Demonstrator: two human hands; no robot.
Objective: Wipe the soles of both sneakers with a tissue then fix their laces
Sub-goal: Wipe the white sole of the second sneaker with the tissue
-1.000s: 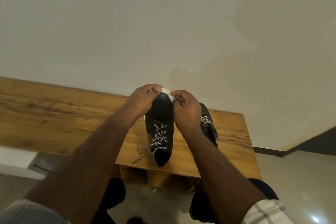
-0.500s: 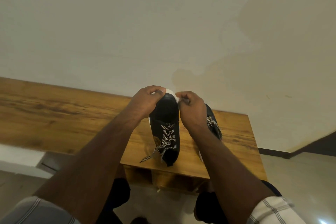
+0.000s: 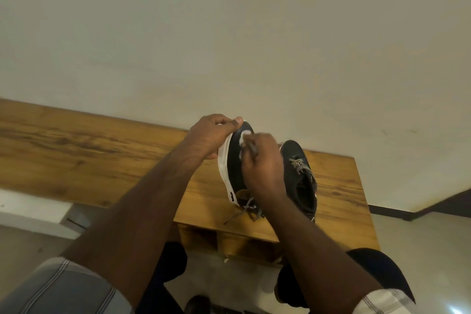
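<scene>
My left hand (image 3: 211, 136) grips the toe of a black sneaker (image 3: 233, 168) with a white sole rim, tipped on its side above the wooden table (image 3: 102, 150). My right hand (image 3: 262, 163) pinches a white tissue (image 3: 245, 136) against the sneaker near its toe and covers most of the shoe's right side. Its black-and-white laces (image 3: 238, 213) hang loose onto the table. The second black sneaker (image 3: 300, 173) stands upright on the table just to the right, laces untied.
The table runs along a pale wall (image 3: 229, 33) and ends at the right near a dark skirting (image 3: 407, 211). My knees and the light floor (image 3: 420, 250) show below the table's front edge.
The held sneaker has rolled from laces-up onto its side, showing the white sole rim on the left. My right hand has slid with the tissue from the toe tip down onto the shoe.
</scene>
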